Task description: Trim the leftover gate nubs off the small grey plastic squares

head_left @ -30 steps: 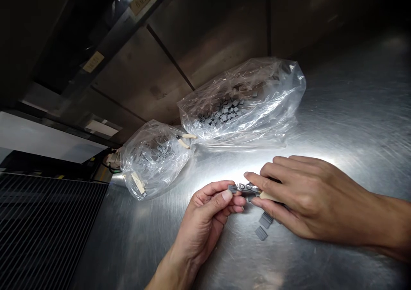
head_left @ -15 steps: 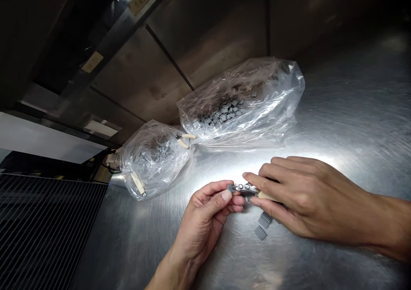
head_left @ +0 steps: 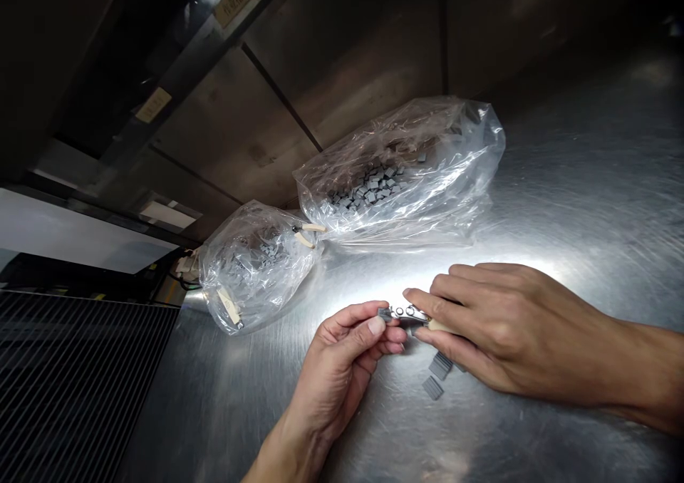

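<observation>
Between the thumb and index finger of my left hand (head_left: 347, 362) is a small grey ribbed piece (head_left: 383, 314). My right hand (head_left: 496, 326) is closed around the cream handles of a pair of nippers (head_left: 412, 313). Their metal head points left and meets the edge of the piece; whether the jaws bite into it is too small to tell. Grey ribbed pieces (head_left: 441, 365) lie on the metal table just below my right fingers, some partly hidden by that hand.
A large clear plastic bag (head_left: 454, 184) with many grey pieces (head_left: 374, 187) stands behind my hands. A smaller clear bag (head_left: 251, 298) sits to its left. Cream-handled pliers (head_left: 310, 235) rest between them, and another cream-handled tool (head_left: 229, 305) is by the smaller bag. The brushed metal table (head_left: 588, 219) extends right.
Almost nothing differs. The nippers' head has turned very slightly against the grey piece, while my left hand keeps its place.
</observation>
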Demonstrator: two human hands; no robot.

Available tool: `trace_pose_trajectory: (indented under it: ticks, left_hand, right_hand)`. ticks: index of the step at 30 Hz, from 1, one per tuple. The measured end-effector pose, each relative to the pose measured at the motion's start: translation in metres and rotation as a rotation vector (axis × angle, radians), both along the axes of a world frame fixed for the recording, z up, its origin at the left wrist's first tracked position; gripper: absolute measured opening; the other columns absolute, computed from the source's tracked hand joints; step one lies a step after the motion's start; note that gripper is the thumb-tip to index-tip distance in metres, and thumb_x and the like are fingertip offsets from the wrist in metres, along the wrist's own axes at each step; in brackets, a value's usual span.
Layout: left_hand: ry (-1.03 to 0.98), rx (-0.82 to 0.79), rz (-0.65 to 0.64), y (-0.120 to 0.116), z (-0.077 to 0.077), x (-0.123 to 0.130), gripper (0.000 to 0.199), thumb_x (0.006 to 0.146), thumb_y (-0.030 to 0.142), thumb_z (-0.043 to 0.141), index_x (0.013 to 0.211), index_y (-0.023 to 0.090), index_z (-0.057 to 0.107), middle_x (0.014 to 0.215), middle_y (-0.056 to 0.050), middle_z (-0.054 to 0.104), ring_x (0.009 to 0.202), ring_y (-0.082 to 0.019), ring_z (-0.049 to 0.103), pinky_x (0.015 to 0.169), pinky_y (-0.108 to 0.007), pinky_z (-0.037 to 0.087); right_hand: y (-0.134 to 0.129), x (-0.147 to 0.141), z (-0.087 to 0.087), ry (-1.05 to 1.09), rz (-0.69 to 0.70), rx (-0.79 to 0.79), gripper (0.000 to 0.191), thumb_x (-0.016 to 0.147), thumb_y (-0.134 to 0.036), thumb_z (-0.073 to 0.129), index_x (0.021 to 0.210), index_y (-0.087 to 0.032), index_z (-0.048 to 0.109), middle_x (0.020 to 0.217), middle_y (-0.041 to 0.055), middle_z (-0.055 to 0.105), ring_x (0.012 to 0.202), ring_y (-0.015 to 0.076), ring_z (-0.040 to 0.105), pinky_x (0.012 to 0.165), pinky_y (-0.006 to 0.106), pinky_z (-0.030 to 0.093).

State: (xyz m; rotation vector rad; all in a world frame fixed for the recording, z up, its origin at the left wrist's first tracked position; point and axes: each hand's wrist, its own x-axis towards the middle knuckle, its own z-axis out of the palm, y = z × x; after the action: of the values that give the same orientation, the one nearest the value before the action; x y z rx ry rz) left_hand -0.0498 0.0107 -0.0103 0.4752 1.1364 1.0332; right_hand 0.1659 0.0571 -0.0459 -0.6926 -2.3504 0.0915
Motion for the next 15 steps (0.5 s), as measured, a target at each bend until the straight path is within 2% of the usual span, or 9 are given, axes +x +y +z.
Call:
trace_pose_trajectory:
  ticks: [7, 12, 15]
  left_hand:
    - [-0.004, 0.003, 0.0, 0.0013, 0.0002, -0.0015, 0.018, 0.073, 0.014, 0.091, 0.09, 0.014, 0.085, 0.081, -0.009, 0.083, 0.071, -0.013, 0.076, 0.074, -0.021, 0.061]
    - [0.0, 0.008, -0.007, 0.0008, -0.0005, -0.001, 0.018, 0.073, 0.015, 0.091, 0.09, 0.014, 0.084, 0.08, -0.01, 0.083, 0.071, -0.013, 0.076, 0.074, -0.021, 0.061]
    - [-0.005, 0.006, -0.003, -0.0004, -0.0002, -0.0003, 0.02, 0.073, 0.016, 0.092, 0.091, 0.014, 0.084, 0.08, -0.009, 0.083, 0.07, -0.013, 0.076, 0.074, -0.021, 0.061]
  right_hand:
    - [-0.0006, 0.001, -0.0002, -0.024, 0.012, 0.021, 0.023, 0.106, -0.026, 0.05, 0.116, -0.013, 0.066, 0.08, 0.0009, 0.062, 0.067, 0.018, 0.059, 0.061, 0.034, 0.039]
    - [-0.0004, 0.001, -0.0002, -0.032, 0.027, 0.047, 0.026, 0.106, -0.025, 0.049, 0.12, -0.01, 0.065, 0.085, 0.0047, 0.067, 0.073, 0.0195, 0.064, 0.064, 0.034, 0.043]
    - [-0.0003, -0.0005, 0.002, -0.031, 0.038, 0.024, 0.025, 0.106, -0.024, 0.047, 0.115, -0.011, 0.067, 0.082, 0.004, 0.066, 0.068, 0.0187, 0.062, 0.061, 0.034, 0.044]
